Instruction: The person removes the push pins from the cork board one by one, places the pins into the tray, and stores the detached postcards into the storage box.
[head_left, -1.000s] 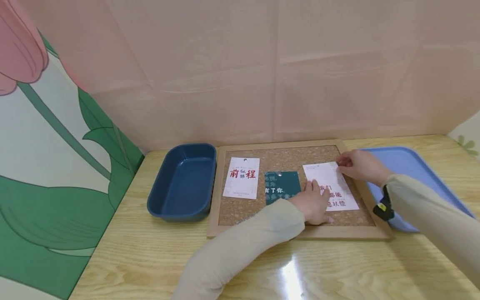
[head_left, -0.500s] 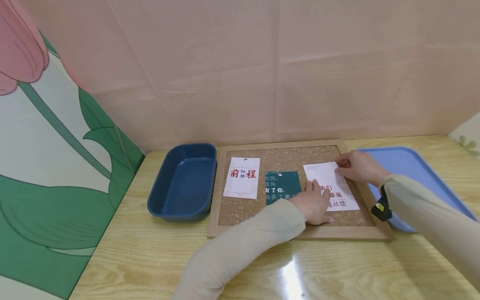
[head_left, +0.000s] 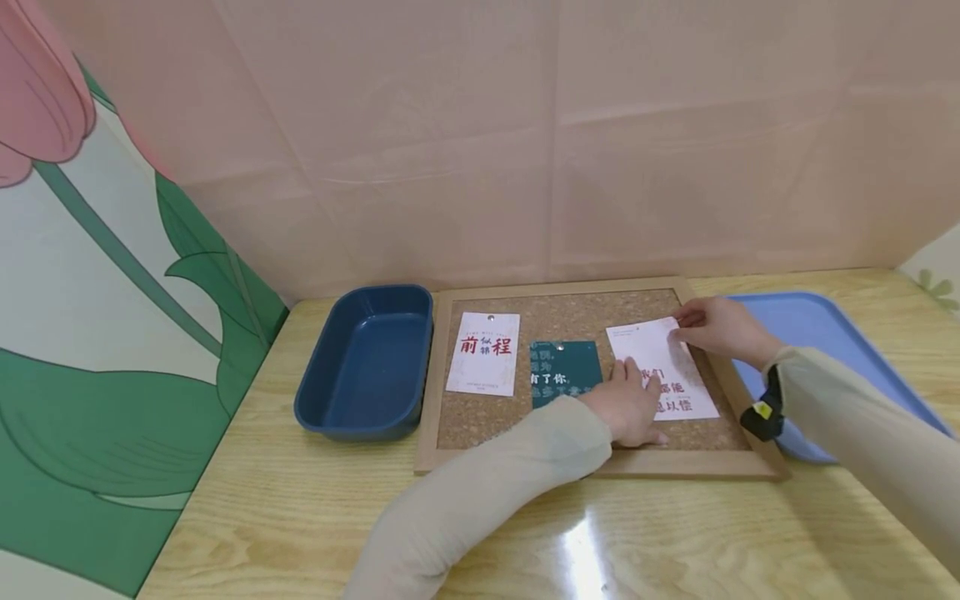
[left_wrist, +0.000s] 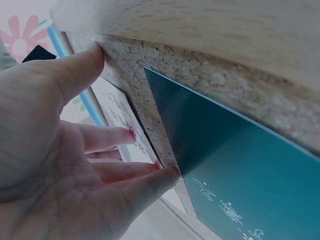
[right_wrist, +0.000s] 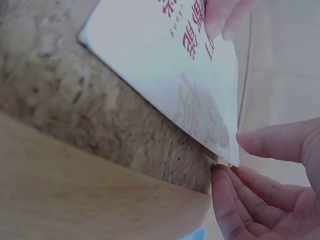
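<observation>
A white card with red lettering (head_left: pixel 647 340) lies at the right of a framed cork board (head_left: pixel 577 310). My right hand (head_left: pixel 726 330) pinches its upper right corner between thumb and fingers; in the right wrist view this end of the card (right_wrist: pixel 165 75) stands off the cork. My left hand (head_left: pixel 632 410) rests on the card's lower left part with fingers spread and straight. In the left wrist view its fingertips touch the card near the edge of a green card (left_wrist: pixel 240 150). Another white card (head_left: pixel 483 377) with red lettering lies at the board's left.
A dark blue bin (head_left: pixel 367 367) stands left of the board. To the right, a light blue tray (head_left: pixel 798 321) sits partly behind my right forearm. Pale cloth (head_left: pixel 450 150) hangs behind the wooden table (head_left: pixel 285 500).
The card's upper right corner has risen slightly with my right hand. The left hand stays in place on the card.
</observation>
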